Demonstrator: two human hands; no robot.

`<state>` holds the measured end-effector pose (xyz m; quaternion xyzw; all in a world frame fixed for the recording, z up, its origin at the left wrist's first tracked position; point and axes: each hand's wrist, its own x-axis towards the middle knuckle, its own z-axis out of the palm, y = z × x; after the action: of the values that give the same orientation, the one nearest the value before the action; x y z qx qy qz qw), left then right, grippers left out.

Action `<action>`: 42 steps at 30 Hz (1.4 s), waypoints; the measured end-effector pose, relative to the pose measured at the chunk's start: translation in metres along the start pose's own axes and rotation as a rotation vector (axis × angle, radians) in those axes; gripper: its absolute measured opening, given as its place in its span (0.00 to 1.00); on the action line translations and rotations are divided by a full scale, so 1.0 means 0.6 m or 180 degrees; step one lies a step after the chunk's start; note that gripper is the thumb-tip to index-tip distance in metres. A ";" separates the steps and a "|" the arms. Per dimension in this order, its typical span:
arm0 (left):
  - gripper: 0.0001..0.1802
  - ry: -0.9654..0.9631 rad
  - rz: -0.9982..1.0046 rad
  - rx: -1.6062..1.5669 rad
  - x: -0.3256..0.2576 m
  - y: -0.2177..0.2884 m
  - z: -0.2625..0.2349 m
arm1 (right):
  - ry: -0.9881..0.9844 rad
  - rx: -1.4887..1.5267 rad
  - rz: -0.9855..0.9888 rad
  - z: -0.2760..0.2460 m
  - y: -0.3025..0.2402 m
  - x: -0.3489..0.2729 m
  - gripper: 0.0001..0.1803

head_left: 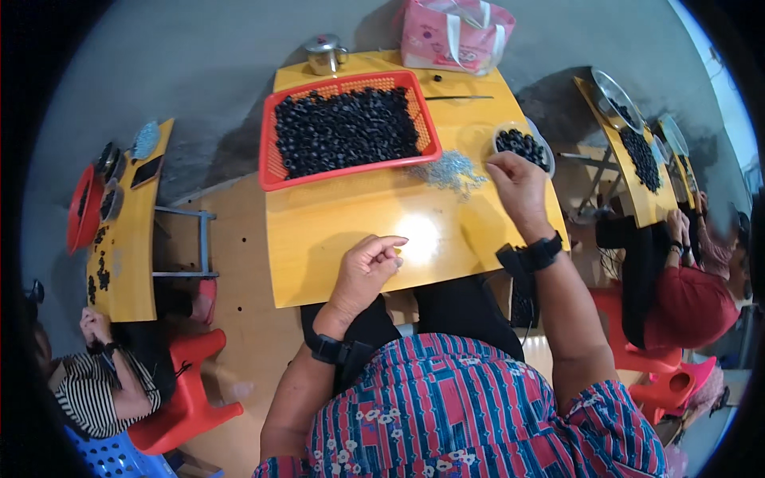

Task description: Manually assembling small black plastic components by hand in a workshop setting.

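Observation:
My left hand [365, 275] is over the near part of the yellow table [335, 231], its fingers curled and thumb and forefinger drawn together. Whatever it pinches, if anything, is too small to make out. My right hand [519, 191] is at the near edge of a white bowl [550, 157] holding shiny black round pieces [519, 145]. Its fingers are bent closed, and their contents are hidden. Left of that hand lies a loose pile of small pale blue-grey pieces [450, 172]. A red plastic basket [269, 151] full of small black ring-like pieces [347, 127] stands beyond my left hand.
At the table's back are a lidded metal pot [325, 56], a pink bag [454, 36], a thin dark stick [460, 97] and one black piece [437, 78]. People sit at other tables [119, 263] on both sides, with red stools [187, 390] nearby.

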<state>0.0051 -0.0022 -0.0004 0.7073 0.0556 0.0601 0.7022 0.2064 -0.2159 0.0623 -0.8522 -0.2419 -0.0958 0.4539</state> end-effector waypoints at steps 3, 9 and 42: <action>0.15 0.0024 0.0457 0.0657 0.004 0.027 0.002 | -0.0082 -0.0088 0.0344 0.017 -0.005 -0.012 0.05; 0.12 0.0246 0.0615 0.0781 0.000 0.020 -0.006 | -0.0492 0.0267 0.0556 0.038 -0.017 -0.024 0.05; 0.10 0.0206 0.0335 0.0477 0.003 0.011 -0.022 | -0.2715 -0.2154 -0.0462 0.254 -0.129 0.166 0.10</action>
<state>0.0044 0.0109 0.0061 0.7574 0.0453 0.1155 0.6410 0.2450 -0.0219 0.0700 -0.8950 -0.4183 0.1546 0.0083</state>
